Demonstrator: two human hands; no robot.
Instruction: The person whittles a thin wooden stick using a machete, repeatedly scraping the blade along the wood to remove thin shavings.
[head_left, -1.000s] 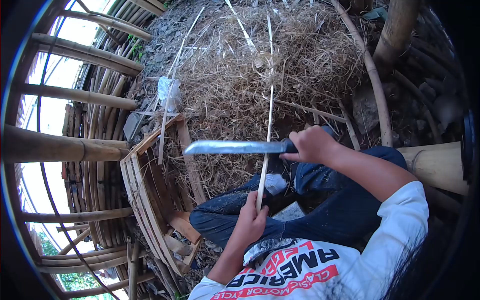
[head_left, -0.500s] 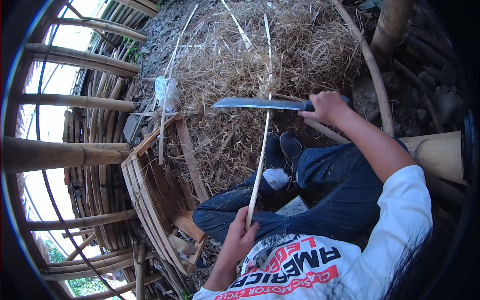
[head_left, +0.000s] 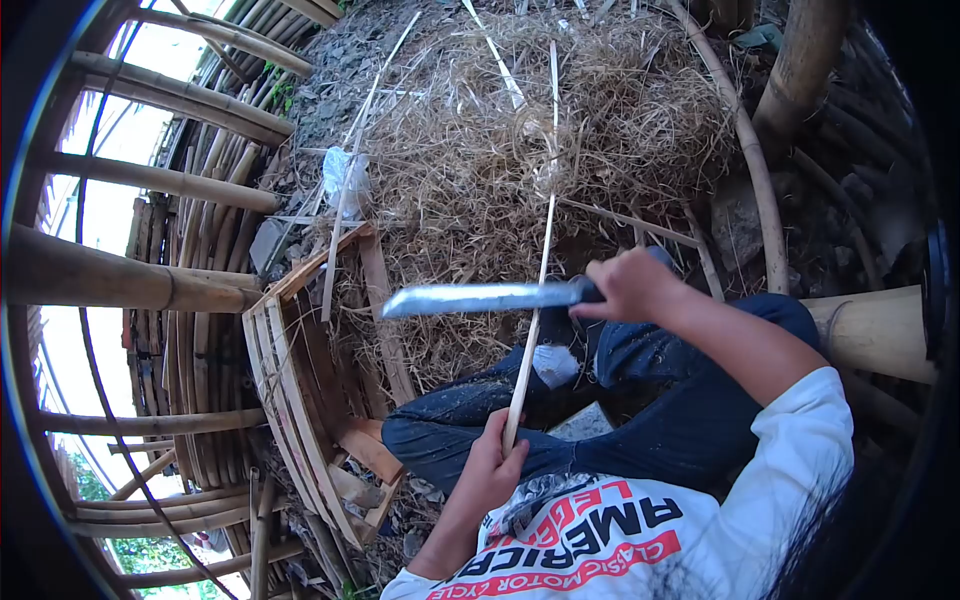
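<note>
My left hand (head_left: 492,466) grips the near end of a long, thin bamboo strip (head_left: 534,338), thumb and fingers closed on it just above my lap. The strip runs away from me over my legs and onto a heap of shavings. In my right hand (head_left: 632,288) is the dark handle of a machete (head_left: 480,298), its blade pointing left and slightly blurred. That blade crosses over the strip in this view, close to the handle end. My crossed legs in dark jeans (head_left: 660,400) are beneath both hands.
Curly shavings (head_left: 640,140) cover the ground ahead, with another pale strip (head_left: 385,85) lying on them. A wooden crate (head_left: 290,390) leans at my left beside a white plastic bag (head_left: 344,182). Bamboo railings (head_left: 170,185) line the left; a thick bamboo pole (head_left: 875,325) lies at my right.
My right hand has drawn the machete toward me along the strip, from near the shavings to above my knees. My left hand keeps its hold on the strip's near end.
</note>
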